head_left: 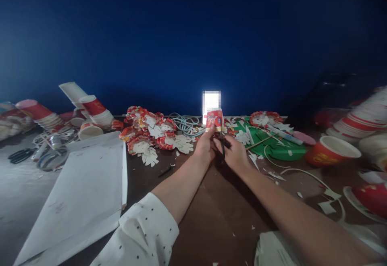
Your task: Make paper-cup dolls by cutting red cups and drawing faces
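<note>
My left hand (206, 143) is closed on a small red paper cup (214, 120), its thumb against the cup's printed side. The cup is held up above the table at the middle of the view. Close beside it, my right hand (232, 152) grips dark-handled scissors (223, 147). Their narrow blades point up along the cup's right edge; I cannot tell whether they are cutting into it. A bright pixelated patch lies behind the cup's top.
Left: a white board (87, 189), stacked paper cups (95, 111), another pair of scissors (21, 156). Red-and-white paper crafts (148, 131) lie at the back. Right: a green sheet (279, 149), a red paper bowl (331, 153), white strips. Paper scraps dot the brown table (193, 225).
</note>
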Demonstrator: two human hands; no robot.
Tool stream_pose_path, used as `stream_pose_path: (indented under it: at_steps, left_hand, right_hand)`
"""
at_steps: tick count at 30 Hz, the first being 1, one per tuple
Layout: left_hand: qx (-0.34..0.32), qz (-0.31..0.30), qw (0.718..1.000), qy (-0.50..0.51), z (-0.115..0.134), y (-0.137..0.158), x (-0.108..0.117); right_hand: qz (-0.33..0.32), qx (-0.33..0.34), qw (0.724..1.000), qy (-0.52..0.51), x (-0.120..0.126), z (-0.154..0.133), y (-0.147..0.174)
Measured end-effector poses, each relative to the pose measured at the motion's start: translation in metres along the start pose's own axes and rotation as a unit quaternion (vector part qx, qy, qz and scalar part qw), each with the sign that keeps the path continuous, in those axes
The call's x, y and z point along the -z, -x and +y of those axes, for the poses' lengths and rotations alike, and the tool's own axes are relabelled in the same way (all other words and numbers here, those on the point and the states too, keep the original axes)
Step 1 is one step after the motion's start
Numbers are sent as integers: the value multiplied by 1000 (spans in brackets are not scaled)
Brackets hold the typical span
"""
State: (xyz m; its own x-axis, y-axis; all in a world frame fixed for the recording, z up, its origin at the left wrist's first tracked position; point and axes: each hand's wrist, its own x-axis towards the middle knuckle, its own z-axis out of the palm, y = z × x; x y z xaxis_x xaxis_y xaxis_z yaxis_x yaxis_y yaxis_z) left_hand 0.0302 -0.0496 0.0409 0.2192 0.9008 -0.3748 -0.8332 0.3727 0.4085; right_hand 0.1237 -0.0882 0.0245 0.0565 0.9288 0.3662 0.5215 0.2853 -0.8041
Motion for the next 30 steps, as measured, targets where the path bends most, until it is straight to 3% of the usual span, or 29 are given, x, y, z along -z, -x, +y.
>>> stream_pose_path:
  at_steps: [7,17,30]
  left_hand:
    - [15,-61,998,-22,-9,1,4]
    - [7,-50,999,-19,-10,-5,7]
    - [-4,-76,993,-86,-5,-3,10]
  right_hand:
    - [18,-2,999,-29,0,4,-3]
    - [16,7,999,-46,1,3,-3]
    - [14,-62,988,-138,8,-12,-6]
